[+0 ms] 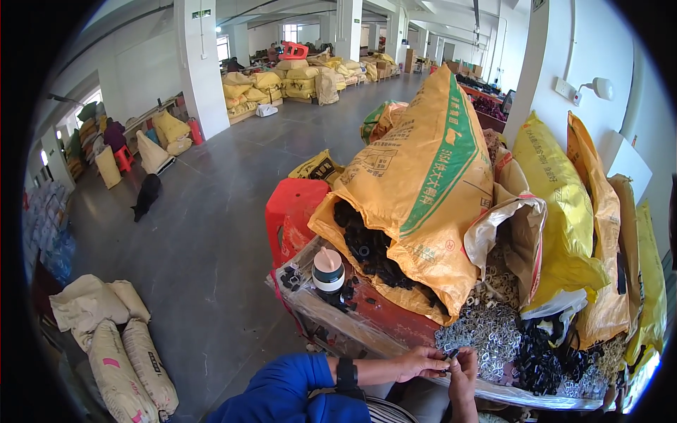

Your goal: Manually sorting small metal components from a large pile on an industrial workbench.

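left hand [422, 364] + right hand [463, 376] pinched a tiny part [452, 354] | looked light, stiff imo | edges seemed best hold | silvery bits [488, 337] just beyond grip

Orange sack [423, 169] blocking ahead, open gray floor [218, 233] left

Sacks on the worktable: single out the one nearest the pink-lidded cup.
The big orange sack with a broad green band: its open mouth, showing black parts, lies beside the cup; the upright yellow sacks stand farther right.
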